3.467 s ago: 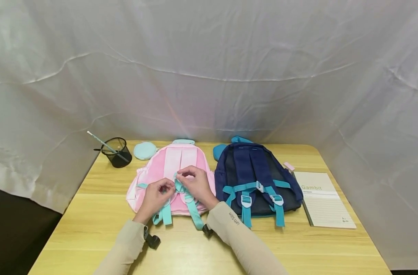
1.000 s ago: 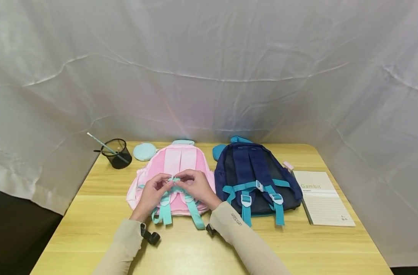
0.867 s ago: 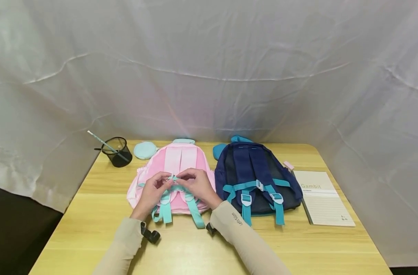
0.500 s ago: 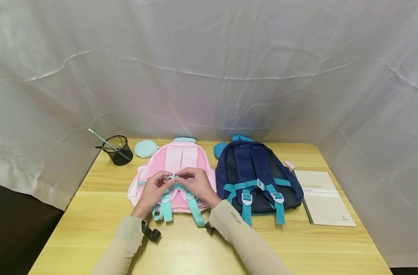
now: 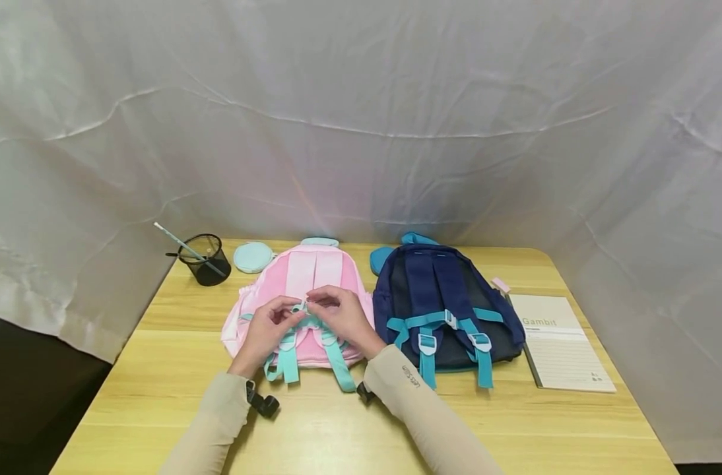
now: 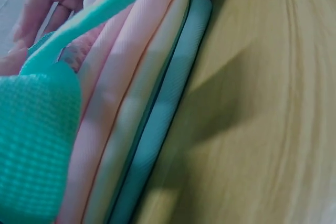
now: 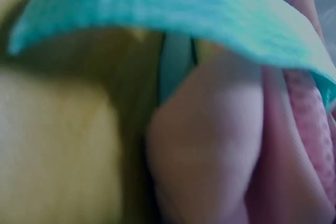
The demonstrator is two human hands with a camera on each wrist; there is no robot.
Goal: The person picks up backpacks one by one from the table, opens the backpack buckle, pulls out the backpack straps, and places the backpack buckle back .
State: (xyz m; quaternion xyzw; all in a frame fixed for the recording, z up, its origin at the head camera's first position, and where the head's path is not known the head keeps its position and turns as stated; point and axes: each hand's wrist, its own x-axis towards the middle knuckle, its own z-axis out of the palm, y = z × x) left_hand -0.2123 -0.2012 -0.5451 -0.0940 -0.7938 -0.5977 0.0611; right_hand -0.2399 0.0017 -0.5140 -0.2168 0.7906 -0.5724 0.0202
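Observation:
A pink backpack (image 5: 272, 280) lies with its shoulder straps facing up. Over its lower half, my left hand (image 5: 268, 330) pinches one side of the turquoise chest strap (image 5: 307, 321) between thumb and fingertips. Opposite it, my right hand (image 5: 344, 318) pinches the same strap, close to a small white buckle (image 5: 304, 305). Fingertips partly hide this buckle, and I cannot tell whether its halves are joined. Turquoise strap ends (image 5: 339, 366) hang toward the front. Turquoise webbing (image 6: 37, 145) fills the lower left of the left wrist view; webbing (image 7: 157, 3) also crosses the right wrist view.
To the right lies a navy backpack (image 5: 417, 284) with blue straps, beside a notebook (image 5: 565, 349) and a pink eraser (image 5: 500, 285). A black mesh pen cup (image 5: 209, 267) holding a pencil (image 5: 179, 242) stands at the back left. Grey cloth (image 5: 361, 132) hangs behind the table.
Since the earliest frame, my left hand has moved up beside my right at the chest strap, bringing the fingertips together. In the last half second, the right fingertips have shifted slightly right and up.

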